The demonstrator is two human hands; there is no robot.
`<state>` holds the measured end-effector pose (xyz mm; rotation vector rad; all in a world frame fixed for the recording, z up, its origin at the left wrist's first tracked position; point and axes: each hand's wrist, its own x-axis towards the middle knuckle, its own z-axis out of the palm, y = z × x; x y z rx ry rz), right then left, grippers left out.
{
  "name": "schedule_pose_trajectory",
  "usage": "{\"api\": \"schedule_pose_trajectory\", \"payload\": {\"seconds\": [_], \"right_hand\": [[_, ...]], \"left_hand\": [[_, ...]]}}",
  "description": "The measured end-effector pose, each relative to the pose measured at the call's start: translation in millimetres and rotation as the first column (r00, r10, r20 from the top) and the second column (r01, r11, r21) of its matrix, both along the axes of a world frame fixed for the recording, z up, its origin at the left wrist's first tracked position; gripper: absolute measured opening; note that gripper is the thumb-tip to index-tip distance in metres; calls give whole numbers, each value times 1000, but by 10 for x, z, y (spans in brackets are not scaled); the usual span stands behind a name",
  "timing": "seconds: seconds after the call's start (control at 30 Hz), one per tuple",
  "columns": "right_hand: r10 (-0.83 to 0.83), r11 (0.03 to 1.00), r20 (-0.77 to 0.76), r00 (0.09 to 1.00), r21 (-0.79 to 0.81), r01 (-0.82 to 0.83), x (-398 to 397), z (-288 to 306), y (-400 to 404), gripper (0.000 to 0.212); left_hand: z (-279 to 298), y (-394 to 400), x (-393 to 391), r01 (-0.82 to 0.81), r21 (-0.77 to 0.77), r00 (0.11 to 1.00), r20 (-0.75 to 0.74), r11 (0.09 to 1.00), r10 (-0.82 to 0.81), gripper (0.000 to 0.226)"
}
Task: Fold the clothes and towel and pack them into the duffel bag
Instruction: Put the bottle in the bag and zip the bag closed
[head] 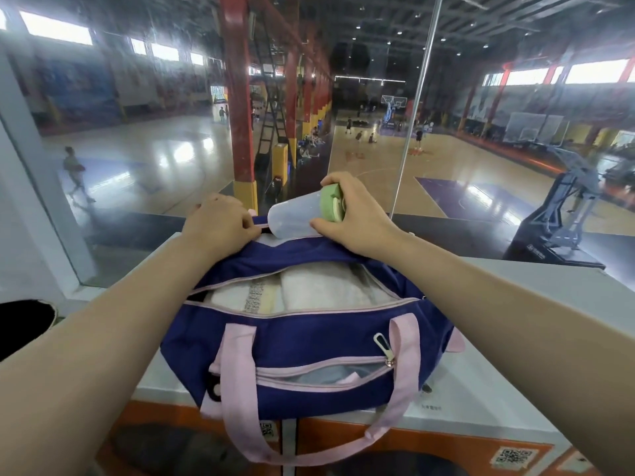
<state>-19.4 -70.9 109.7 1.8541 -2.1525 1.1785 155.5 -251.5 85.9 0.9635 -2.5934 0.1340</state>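
A dark blue duffel bag (309,341) with pink straps and pink zip trim sits on a white-topped counter (536,341). Its main zip gapes, showing folded pale cloth and towel (295,290) inside. The front pocket (323,372) is also unzipped, with grey fabric in it. My left hand (220,225) pinches the bag's far edge by its pink trim. My right hand (354,218) grips a translucent bottle (295,218) by its green cap, the bottle lying sideways with its base pointing left, against the bag's far side.
A glass wall (426,97) rises right behind the counter, with basketball courts and people below. The counter's front is orange with QR stickers (513,456). A black object (24,321) lies at the left edge.
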Motion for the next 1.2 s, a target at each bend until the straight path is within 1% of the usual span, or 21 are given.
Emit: {"api": "schedule_pose_trajectory", "payload": {"seconds": [0.03, 0.07, 0.17, 0.23, 0.3, 0.4, 0.43, 0.47, 0.5, 0.53, 0.57, 0.63, 0.67, 0.73, 0.8, 0.83, 0.87, 0.93, 1.0, 1.1, 1.2], "right_hand": [[11, 1000, -1, 1000, -2, -11, 2, 22, 6, 59], [20, 1000, -6, 1000, -3, -20, -2, 47, 8, 59], [21, 998, -19, 1000, 67, -20, -31, 113, -25, 56], [-4, 989, -7, 1000, 151, 5, -43, 157, -60, 55], [-10, 984, -38, 999, 178, 17, -32, 186, -108, 56], [90, 990, -243, 966, 130, -60, 115, 132, -238, 62], [133, 987, -374, 918, 134, -89, 161, 78, -316, 64], [171, 981, -518, 838, 173, -93, 206, 23, -403, 64], [203, 971, -629, 751, 225, -74, 252, -11, -485, 65], [224, 961, -689, 690, 275, -38, 287, -18, -560, 66], [235, 948, -700, 674, 317, -2, 310, -3, -625, 66], [225, 920, -641, 734, 387, 56, 319, 61, -729, 66], [194, 904, -598, 778, 417, 95, 304, 83, -775, 65], [47, 861, -517, 855, 454, 228, 234, 79, -882, 69], [-155, 812, -423, 893, 460, 360, 191, 31, -971, 73], [-205, 807, -392, 897, 450, 381, 198, -6, -1011, 72], [-189, 828, -380, 906, 434, 355, 212, -47, -1047, 69], [-23, 869, -383, 924, 449, 208, 216, -97, -1064, 68], [108, 851, -374, 921, 514, 109, 175, -49, -1000, 69], [146, 780, -371, 917, 613, 124, 103, 64, -998, 55], [97, 706, -388, 917, 676, 211, 136, 129, -1078, 58]], "left_hand": [[-2, 3, -39, -27, -12, 998, 62, 1000, 28, 29], [-8, 6, -76, -40, -2, 992, 122, 999, 40, 40], [1, -29, -134, -80, 177, 960, 278, 981, 28, 93], [27, -85, -141, -101, 218, 951, 308, 971, 29, 110], [45, -120, -162, -94, 225, 956, 293, 970, 25, 119], [19, -157, -223, -74, 219, 964, 267, 973, 13, 126], [5, -160, -235, -69, 205, 964, 266, 976, 12, 128], [-14, -179, -243, -64, 195, 967, 256, 979, 12, 129], [-15, -178, -246, -49, 194, 972, 233, 980, 2, 128], [-19, -192, -253, -25, 204, 977, 212, 979, -19, 125], [-24, -194, -247, 8, 206, 980, 194, 978, -49, 121], [-39, -239, -203, 117, 215, 983, 114, 970, -144, 112], [-44, -271, -170, 181, 229, 980, 42, 956, -195, 99], [-56, -292, -105, 229, 200, 972, -107, 953, -211, 68], [-74, -204, -101, 202, 101, 966, -185, 974, -181, 59], [-104, -120, -121, 196, 46, 962, -203, 980, -183, 58], [-165, -70, -149, 207, 2, 955, -219, 978, -201, 59], [-300, -28, -176, 235, -44, 928, -286, 971, -238, 60], [-349, -88, -149, 229, -72, 901, -362, 971, -240, 55], [-207, -194, -163, 177, 11, 886, -436, 984, -155, 49], [-12, -212, -281, 150, 85, 866, -492, 985, -90, 49]]}}
